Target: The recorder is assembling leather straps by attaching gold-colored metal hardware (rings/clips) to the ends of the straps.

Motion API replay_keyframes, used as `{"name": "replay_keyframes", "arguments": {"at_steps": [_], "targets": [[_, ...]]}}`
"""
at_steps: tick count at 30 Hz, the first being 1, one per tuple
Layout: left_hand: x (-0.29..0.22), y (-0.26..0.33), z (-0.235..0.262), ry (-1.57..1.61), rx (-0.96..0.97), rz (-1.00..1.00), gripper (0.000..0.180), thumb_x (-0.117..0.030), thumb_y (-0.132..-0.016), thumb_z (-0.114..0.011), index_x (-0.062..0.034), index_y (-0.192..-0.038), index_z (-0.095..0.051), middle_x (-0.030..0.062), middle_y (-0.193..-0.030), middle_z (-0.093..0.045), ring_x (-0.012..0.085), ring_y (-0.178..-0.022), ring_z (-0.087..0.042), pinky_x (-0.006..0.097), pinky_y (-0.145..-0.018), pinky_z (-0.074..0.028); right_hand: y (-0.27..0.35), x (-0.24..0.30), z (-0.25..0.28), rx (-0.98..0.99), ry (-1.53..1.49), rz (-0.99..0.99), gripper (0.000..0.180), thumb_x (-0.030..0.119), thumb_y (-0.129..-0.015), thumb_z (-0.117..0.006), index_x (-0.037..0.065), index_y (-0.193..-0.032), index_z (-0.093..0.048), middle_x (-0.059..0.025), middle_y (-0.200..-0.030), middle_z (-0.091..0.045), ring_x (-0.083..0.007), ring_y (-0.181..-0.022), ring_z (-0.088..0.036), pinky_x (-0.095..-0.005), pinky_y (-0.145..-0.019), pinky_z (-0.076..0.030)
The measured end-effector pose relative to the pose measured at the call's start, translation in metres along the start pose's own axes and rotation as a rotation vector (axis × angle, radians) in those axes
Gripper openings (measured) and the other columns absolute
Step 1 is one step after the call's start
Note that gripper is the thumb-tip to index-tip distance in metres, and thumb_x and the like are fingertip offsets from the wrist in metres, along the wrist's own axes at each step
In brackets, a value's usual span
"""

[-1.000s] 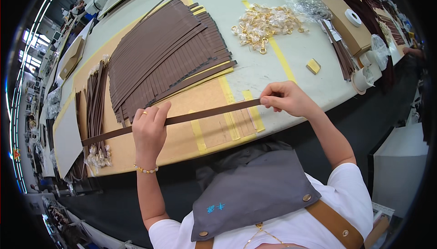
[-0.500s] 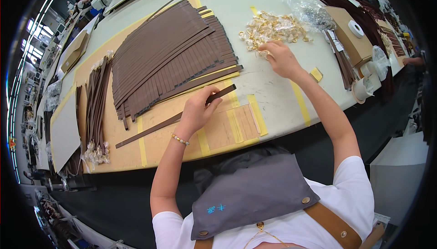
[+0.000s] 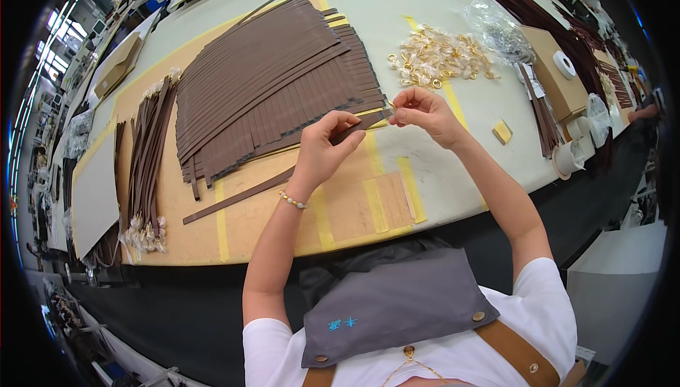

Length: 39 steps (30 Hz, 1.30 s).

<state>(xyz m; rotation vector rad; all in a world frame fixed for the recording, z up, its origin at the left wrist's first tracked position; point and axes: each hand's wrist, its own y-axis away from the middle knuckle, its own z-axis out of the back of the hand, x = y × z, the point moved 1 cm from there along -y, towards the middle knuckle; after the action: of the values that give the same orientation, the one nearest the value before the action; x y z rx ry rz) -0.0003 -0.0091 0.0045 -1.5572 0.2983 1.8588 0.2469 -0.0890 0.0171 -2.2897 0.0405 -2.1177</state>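
Note:
My left hand point(image 3: 320, 150) pinches a long brown leather strap point(image 3: 241, 196) close to its right end. The strap's tail slopes down to the left across the tan board. At the strap's tip, my right hand point(image 3: 429, 119) is closed on a small gold-coloured metal clasp point(image 3: 391, 104), partly covered by the fingers. Whether the clasp touches the strap I cannot tell. Beyond the hands lies a broad stack of brown straps point(image 3: 262, 82). To its right is a pile of gold clasps point(image 3: 443, 54), many in clear wrapping.
At left lie a bundle of straps with wrapped clasps point(image 3: 150, 153) and a grey board point(image 3: 95, 196). A yellow block point(image 3: 502, 131) sits right of my right hand. Farther right are a cardboard box point(image 3: 552, 79), tape rolls point(image 3: 569, 158) and a clear plastic bag point(image 3: 496, 29).
My right hand has left the clasp pile and come toward me to the strap's end, now with a gold clasp. My left hand has shifted the strap slightly up and right.

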Motion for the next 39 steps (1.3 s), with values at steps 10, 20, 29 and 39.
{"name": "replay_keyframes", "arguments": {"at_steps": [10,20,29,39], "targets": [[0.014,0.0,0.02,0.267,-0.11,0.078,0.019,-0.005,-0.09,-0.075,-0.0024,-0.106,-0.065,-0.0039,-0.089,-0.063,0.0011,-0.078,-0.055,0.018,-0.066,-0.044,-0.042,-0.037,-0.043,0.075,-0.194,0.249,0.015,-0.004,-0.089,-0.071,0.003,-0.101,-0.066,-0.0053,-0.111,-0.063,-0.0145,-0.101,-0.065,-0.0299,-0.089,-0.056],[0.017,0.002,0.009,0.355,-0.169,0.12,0.02,0.0,-0.09,-0.071,-0.0014,-0.107,-0.061,-0.0011,-0.098,-0.062,0.0015,-0.085,-0.055,0.018,-0.07,-0.045,-0.035,-0.035,-0.044,-0.048,0.196,0.592,0.019,-0.014,-0.078,-0.076,0.002,-0.086,-0.07,-0.0068,-0.104,-0.063,-0.0142,-0.094,-0.065,-0.0276,-0.08,-0.055],[0.012,0.008,0.003,0.327,-0.077,0.118,0.022,0.0,-0.088,-0.074,-0.0015,-0.105,-0.061,0.0001,-0.099,-0.064,0.0049,-0.09,-0.06,0.02,-0.076,-0.049,-0.024,-0.023,-0.06,0.062,-0.396,-0.092,0.027,-0.007,-0.087,-0.073,0.005,-0.106,-0.06,-0.005,-0.106,-0.062,-0.0121,-0.105,-0.062,-0.0272,-0.089,-0.053],[0.001,0.009,0.006,0.207,-0.059,0.037,0.021,0.004,-0.082,-0.075,-0.0011,-0.099,-0.064,-0.0028,-0.085,-0.064,0.0011,-0.072,-0.057,0.017,-0.061,-0.044,-0.025,-0.058,-0.037,0.298,-0.638,-0.253,0.023,0.014,-0.098,-0.067,0.008,-0.12,-0.066,-0.0062,-0.117,-0.069,-0.0129,-0.105,-0.064,-0.0304,-0.093,-0.053]]}}
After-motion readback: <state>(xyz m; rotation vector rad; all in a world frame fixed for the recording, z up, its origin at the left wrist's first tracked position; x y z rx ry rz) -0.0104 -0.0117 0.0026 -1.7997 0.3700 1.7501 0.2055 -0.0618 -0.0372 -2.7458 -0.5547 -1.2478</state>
